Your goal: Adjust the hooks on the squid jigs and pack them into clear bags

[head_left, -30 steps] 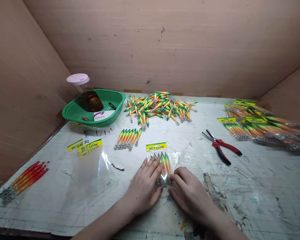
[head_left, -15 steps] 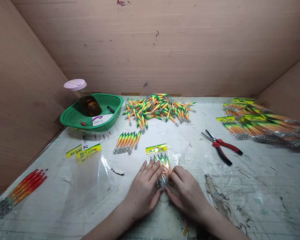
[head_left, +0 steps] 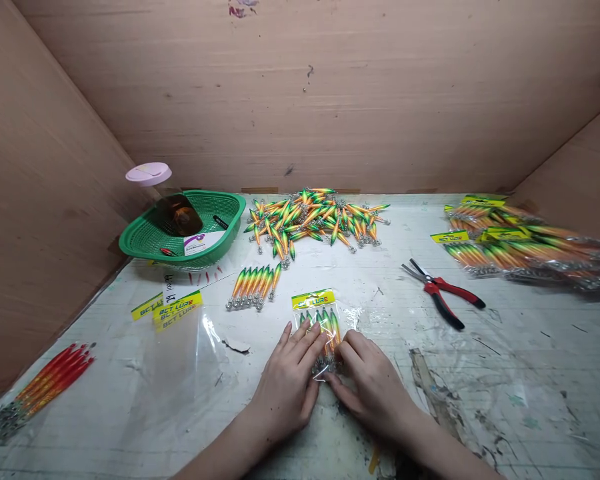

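Note:
A clear bag (head_left: 313, 299) with a yellow and green header lies on the table, several green and orange lures (head_left: 334, 323) side by side inside it. My left hand (head_left: 291, 373) rests on the bag's left part, fingers extended over the lures. At the lower right edge of the bag is my right hand (head_left: 373, 380), its fingers curled and pinching the plastic. The lures' hooks show between both hands at the bag's bottom. A row of loose lures (head_left: 254, 285) lies just beyond my left hand.
Behind is a lure pile (head_left: 315, 223); a green basket (head_left: 215, 250) holds a lidded cup (head_left: 180, 213). Red lures (head_left: 55, 380) and flat bags (head_left: 177, 353) lie left. Pliers (head_left: 443, 293) and filled bags (head_left: 520, 250) are right.
My left thumb has drawn slightly back from the bag's bottom edge, and more of the hooks shows between the hands. The camera view has shifted slightly.

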A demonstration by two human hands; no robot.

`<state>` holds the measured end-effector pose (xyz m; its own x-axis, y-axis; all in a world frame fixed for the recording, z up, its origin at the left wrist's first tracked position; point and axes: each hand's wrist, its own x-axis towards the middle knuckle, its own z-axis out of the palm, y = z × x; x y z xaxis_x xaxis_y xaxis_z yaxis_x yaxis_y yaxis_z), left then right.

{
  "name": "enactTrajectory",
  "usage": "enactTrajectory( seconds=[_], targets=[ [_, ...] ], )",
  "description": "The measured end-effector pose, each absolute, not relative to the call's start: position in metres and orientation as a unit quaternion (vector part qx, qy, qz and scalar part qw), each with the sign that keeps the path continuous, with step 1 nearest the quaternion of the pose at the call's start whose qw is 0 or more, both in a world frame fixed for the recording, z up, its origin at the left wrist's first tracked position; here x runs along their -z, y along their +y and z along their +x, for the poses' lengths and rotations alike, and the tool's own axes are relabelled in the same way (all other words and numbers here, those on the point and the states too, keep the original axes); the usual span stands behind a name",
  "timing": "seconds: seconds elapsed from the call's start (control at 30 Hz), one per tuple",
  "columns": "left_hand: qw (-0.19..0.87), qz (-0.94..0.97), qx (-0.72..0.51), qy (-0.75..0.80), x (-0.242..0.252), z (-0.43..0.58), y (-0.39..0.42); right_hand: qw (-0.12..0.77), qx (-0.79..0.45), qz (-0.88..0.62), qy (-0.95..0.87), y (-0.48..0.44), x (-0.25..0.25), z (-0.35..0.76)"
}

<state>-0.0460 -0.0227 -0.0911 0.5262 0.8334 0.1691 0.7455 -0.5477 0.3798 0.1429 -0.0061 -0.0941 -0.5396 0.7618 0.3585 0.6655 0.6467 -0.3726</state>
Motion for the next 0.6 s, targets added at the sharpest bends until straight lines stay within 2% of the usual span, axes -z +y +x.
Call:
enactTrajectory(
  seconds=[0.2,0.33,0.4,0.5,0.6],
  targets=[
    [0.087,0.877,-0.191,0.432,0.083,-0.080,-0.035,0.251,-0.028,-0.331,-0.909,-0.005,0.076,0.190],
    [-0.038,0.929,-0.240,0.278,0.086,-0.089,-0.036,0.240,0.058,-0.192,-0.950,-0.001,0.071,0.206],
    [-0.064,0.941,-0.254,0.212,0.085,-0.083,-0.033,0.229,0.048,-0.130,-0.964,0.001,0.072,0.201],
    [-0.032,0.935,-0.285,0.208,0.083,-0.072,-0.030,0.240,-0.021,-0.106,-0.965,-0.001,0.076,0.193],
    [0.060,0.893,-0.344,0.284,0.084,-0.067,-0.038,0.277,-0.118,-0.132,-0.944,-0.008,0.082,0.192]
  ],
)
